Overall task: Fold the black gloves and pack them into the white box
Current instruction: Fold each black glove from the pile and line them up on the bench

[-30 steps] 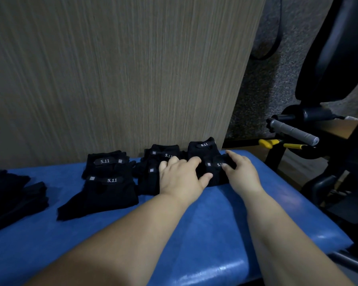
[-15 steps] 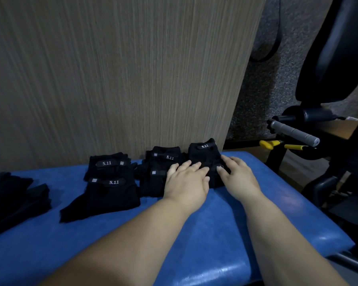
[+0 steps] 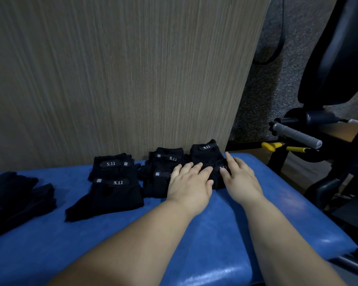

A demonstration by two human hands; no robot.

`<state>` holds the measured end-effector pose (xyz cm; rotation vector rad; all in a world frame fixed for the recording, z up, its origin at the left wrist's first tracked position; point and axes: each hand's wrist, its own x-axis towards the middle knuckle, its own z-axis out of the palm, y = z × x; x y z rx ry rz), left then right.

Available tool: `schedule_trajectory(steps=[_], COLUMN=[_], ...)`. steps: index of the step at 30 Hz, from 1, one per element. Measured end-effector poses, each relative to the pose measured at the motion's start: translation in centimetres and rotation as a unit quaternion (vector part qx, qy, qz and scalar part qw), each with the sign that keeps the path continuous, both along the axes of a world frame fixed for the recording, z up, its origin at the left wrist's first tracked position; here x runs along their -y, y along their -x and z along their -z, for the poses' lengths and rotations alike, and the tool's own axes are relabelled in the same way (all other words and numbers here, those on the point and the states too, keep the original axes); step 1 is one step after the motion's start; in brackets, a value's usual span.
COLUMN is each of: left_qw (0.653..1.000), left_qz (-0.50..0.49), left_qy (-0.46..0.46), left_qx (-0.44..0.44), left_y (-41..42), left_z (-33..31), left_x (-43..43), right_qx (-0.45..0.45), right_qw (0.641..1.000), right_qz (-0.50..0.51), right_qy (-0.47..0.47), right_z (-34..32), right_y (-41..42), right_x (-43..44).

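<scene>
At the far left of the blue padded bench (image 3: 215, 234), a loose heap of black gloves (image 3: 15, 195) lies unfolded. Next come three folded glove stacks along the wood-grain panel (image 3: 122, 79): a left stack (image 3: 114, 182), a middle stack (image 3: 163, 168) and a right stack (image 3: 207, 155). The left hand (image 3: 189, 185) lies flat, fingers straight, across the middle and right stacks. The right hand (image 3: 241, 178) rests flat against the right stack's outer edge. Beyond stand a grey handle (image 3: 296, 134) and a yellow-handled tool (image 3: 271, 145).
</scene>
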<state>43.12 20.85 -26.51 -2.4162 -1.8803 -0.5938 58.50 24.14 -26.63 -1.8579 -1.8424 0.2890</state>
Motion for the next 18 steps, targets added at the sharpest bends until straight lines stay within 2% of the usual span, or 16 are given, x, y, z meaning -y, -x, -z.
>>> schedule_trajectory(steps=[6, 11, 18], left_qw=[0.999, 0.996, 0.994], left_qz=[0.011, 0.017, -0.015], left_qy=[-0.034, -0.051, -0.055], left_qx=[0.035, 0.067, 0.096], left_y=[0.2, 1.0, 5.5], left_z=[-0.8, -1.7, -2.5], left_x=[0.5, 1.9, 5.7], right_qx=[-0.046, -0.06, -0.064], right_qw=[0.998, 0.988, 0.973], right_qz=[0.02, 0.064, 0.069], right_qy=[-0.047, -0.124, -0.212], right_z=[0.0, -0.1, -1.1], right_y=[-0.1, -0.4, 0.6], right_x=[0.4, 0.9, 2.6])
